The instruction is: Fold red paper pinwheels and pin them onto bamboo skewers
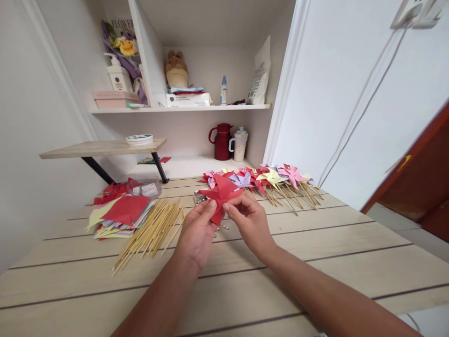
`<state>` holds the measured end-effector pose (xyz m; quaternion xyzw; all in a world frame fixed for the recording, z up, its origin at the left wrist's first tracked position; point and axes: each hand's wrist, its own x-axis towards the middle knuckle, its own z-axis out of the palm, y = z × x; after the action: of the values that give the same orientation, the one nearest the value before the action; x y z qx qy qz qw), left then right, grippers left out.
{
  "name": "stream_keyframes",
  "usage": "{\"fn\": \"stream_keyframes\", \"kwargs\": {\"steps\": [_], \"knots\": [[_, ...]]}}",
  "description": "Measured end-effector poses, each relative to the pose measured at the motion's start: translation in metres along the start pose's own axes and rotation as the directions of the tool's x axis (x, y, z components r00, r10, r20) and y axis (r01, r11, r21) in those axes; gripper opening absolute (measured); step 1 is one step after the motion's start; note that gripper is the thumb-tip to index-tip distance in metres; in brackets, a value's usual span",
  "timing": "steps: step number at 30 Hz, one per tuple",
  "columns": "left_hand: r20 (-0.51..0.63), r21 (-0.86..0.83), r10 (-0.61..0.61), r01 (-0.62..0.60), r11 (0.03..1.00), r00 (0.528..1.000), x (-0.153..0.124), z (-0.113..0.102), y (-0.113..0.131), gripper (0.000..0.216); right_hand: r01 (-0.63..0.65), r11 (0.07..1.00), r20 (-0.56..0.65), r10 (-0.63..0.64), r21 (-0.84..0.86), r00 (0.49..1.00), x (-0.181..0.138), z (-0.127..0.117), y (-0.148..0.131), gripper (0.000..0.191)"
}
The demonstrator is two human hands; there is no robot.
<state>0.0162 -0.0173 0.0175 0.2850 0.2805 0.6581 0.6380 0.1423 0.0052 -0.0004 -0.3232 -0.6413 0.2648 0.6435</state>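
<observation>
The left hand (198, 231) and right hand (247, 220) each close a fingertip grip on the red paper pinwheel (221, 191), held above the bench (315, 243). Left of the grip lie bamboo sticks (150, 231). Far beyond, a bouquet wrap (122, 28) reads "FLOWER".

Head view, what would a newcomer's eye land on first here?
The red paper pinwheel, pinched between the left hand and right hand above the table. Behind it to the right lies a heap of finished pinwheels on sticks; to the left, bamboo skewers beside a stack of coloured paper.
</observation>
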Motion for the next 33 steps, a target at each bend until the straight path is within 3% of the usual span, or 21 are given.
{"fn": "stream_keyframes", "kwargs": {"steps": [5,10,26,30,32,33], "knots": [[0.018,0.097,0.015,-0.017,0.995,1.000,-0.0009,-0.0009,-0.0009,0.023,-0.029,1.000,0.008,0.029,0.001,1.000,0.0019,-0.0021,-0.0002,0.018],[-0.033,0.178,0.035,-0.028,0.984,0.999,-0.0023,-0.0009,-0.0019,0.020,-0.002,1.000,0.024,0.003,-0.030,1.000,0.0018,-0.0026,-0.0010,0.019],[-0.014,0.133,0.021,-0.019,0.991,1.000,-0.0020,0.0010,-0.0059,0.021,0.029,0.999,0.061,-0.027,-0.030,0.998,0.0021,-0.0029,-0.0072,0.023],[-0.089,0.237,0.125,-0.101,0.966,0.988,-0.0012,0.0014,-0.0042,0.014,0.041,0.998,0.078,-0.037,-0.056,0.996,0.0019,-0.0032,-0.0053,0.018],[-0.106,0.358,0.230,-0.179,0.916,0.967,-0.0004,-0.0008,-0.0006,0.011,0.067,0.994,0.069,-0.061,-0.087,0.996,0.0024,-0.0043,-0.0032,0.004],[-0.098,0.430,0.286,-0.219,0.876,0.953,-0.0003,-0.0020,0.0020,0.010,0.085,0.991,0.064,-0.078,-0.106,0.995,0.0029,-0.0053,-0.0020,0.008]]}}
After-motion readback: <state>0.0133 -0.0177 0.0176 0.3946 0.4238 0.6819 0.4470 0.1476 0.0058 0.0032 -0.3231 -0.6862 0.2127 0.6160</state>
